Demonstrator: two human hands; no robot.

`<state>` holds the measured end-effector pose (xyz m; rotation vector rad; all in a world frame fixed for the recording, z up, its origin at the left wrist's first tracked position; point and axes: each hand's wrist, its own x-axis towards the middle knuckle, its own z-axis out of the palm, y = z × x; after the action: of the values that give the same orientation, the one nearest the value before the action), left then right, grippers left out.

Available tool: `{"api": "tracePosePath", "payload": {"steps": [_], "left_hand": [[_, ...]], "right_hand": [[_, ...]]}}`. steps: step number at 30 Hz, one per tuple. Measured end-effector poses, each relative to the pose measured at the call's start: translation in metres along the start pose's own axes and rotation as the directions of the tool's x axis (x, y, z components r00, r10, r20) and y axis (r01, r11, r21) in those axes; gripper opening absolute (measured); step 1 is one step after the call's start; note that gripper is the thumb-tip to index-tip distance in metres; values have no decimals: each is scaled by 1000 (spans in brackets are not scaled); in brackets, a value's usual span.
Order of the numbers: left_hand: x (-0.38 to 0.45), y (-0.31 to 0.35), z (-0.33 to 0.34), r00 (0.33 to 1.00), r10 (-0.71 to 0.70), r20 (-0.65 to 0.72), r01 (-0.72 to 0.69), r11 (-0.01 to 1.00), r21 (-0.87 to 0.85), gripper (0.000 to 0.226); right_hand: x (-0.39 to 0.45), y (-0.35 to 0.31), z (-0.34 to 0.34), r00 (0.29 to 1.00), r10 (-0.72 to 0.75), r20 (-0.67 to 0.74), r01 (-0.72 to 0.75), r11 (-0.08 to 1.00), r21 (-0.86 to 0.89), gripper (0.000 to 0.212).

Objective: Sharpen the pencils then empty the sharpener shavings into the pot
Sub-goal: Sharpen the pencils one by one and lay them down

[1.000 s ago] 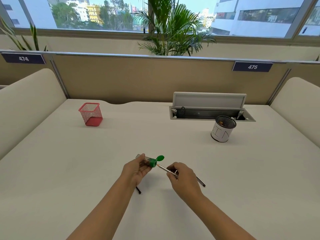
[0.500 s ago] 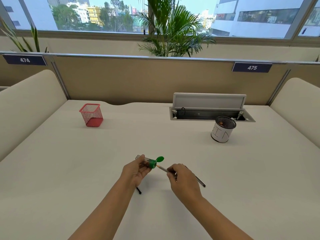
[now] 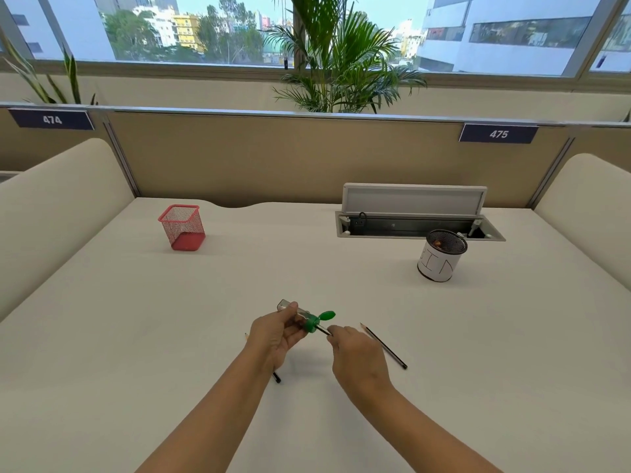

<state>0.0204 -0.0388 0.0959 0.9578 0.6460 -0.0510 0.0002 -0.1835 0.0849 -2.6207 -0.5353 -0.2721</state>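
My left hand [image 3: 278,334] grips a clear sharpener [image 3: 309,320] with a green cap end, its green lid flipped out to the right. A dark pencil [image 3: 322,331] sticks into the green end, and my right hand [image 3: 356,356] pinches it close to the sharpener. Most of that pencil is hidden by my right hand. A second black pencil [image 3: 384,346] lies on the desk to the right of my right hand. Under my left wrist lies a third pencil [image 3: 276,377], only its ends showing. The black mesh pot [image 3: 441,256], wrapped in white paper, stands at the far right.
A red mesh pencil cup [image 3: 182,227] stands at the far left of the white desk [image 3: 136,336]. An open cable tray [image 3: 415,220] with a raised lid sits by the back partition, just behind the pot. Padded side dividers flank the desk.
My right hand has slid along the pencil toward the sharpener, and the pencil has gone deeper into the green end. The second pencil beside my right hand now shows fully.
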Motion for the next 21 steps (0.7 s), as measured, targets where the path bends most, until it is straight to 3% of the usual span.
{"api": "tracePosePath", "payload": {"steps": [1,2,3,4,5,6,7,8,9,11,13,16,18,19,20,21], "left_hand": [[0,1,-1,1000,8,28,-9,999,35,15],[0,2,-3,998,10,59,-14,998,63,16],[1,3,-5,996,4,93,-11,997,76,16],[1,5,-7,992,-5,124,-5,997,80,15],[2,6,-9,990,-13,140,1,996,84,15],[3,7,-10,990,-17,140,4,996,90,15],[4,7,-11,992,-19,128,7,996,93,16],[5,6,-10,994,-19,112,9,996,89,16],[5,4,-10,996,-20,92,13,997,76,16],[5,2,-10,998,-26,50,24,999,40,16],[6,1,-10,1000,-28,10,28,999,23,16],[5,-1,-8,1000,-20,-2,20,999,27,15],[5,0,-9,999,-11,35,10,999,53,17],[6,0,-10,998,-11,59,7,998,62,17],[6,1,-12,997,-13,82,8,998,67,17],[7,1,-13,995,-18,98,11,998,70,16]], "right_hand": [[2,-2,-3,987,126,95,-140,977,158,7],[8,-2,-7,901,314,301,-420,806,418,18],[14,0,-11,717,401,570,-696,456,554,25],[17,3,-16,528,325,784,-835,32,549,30],[19,4,-18,437,221,872,-838,-253,484,32],[19,5,-17,431,177,885,-816,-343,466,32],[20,3,-18,459,185,869,-815,-302,495,31],[19,0,-17,523,246,816,-819,-122,561,27],[17,-4,-16,615,332,715,-783,147,605,22],[13,-7,-11,844,363,396,-532,663,527,16],[9,-3,-4,956,211,204,-263,924,278,19],[3,0,1,986,96,137,-97,995,0,23],[2,-2,1,975,155,157,-179,971,158,24],[4,-3,0,946,241,219,-302,898,319,23],[8,-3,-2,884,326,334,-457,750,478,24],[11,-3,-6,787,379,486,-615,532,582,26]]}}
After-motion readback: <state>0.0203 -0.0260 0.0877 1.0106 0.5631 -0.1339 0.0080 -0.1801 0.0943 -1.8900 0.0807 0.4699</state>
